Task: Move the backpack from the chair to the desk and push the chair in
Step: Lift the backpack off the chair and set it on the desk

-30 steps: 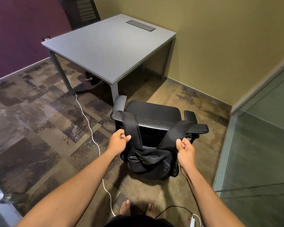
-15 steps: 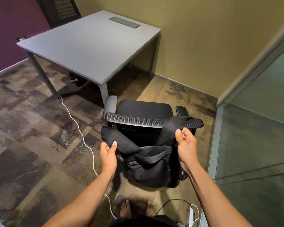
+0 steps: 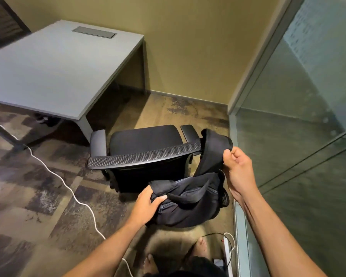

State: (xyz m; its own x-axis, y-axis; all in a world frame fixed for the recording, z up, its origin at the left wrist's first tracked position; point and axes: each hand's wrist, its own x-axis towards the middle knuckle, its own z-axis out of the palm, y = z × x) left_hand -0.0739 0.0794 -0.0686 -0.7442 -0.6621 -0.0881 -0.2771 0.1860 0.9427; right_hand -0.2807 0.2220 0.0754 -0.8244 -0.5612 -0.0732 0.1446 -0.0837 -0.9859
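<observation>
A black backpack (image 3: pixel 190 204) hangs behind the black office chair (image 3: pixel 146 144), clear of its mesh backrest. My left hand (image 3: pixel 147 204) grips the bag's upper left corner. Up at the chair's right end, my right hand (image 3: pixel 239 172) pinches one shoulder strap (image 3: pixel 212 154), which still loops past the right end of the backrest. The grey desk (image 3: pixel 54 72) stands beyond the chair at the upper left, its top bare except for a cable hatch (image 3: pixel 94 32).
A glass partition (image 3: pixel 300 136) runs close along the right. A white cable (image 3: pixel 68 188) snakes across the carpet at left, and a power strip (image 3: pixel 227 250) lies by my bare feet. Shoes (image 3: pixel 43 118) sit under the desk. A yellow wall closes the far side.
The left strap has come off the backrest and my left hand moved down onto the bag's body. The backpack has swung right, and my right hand has drawn its strap toward the chair's right end.
</observation>
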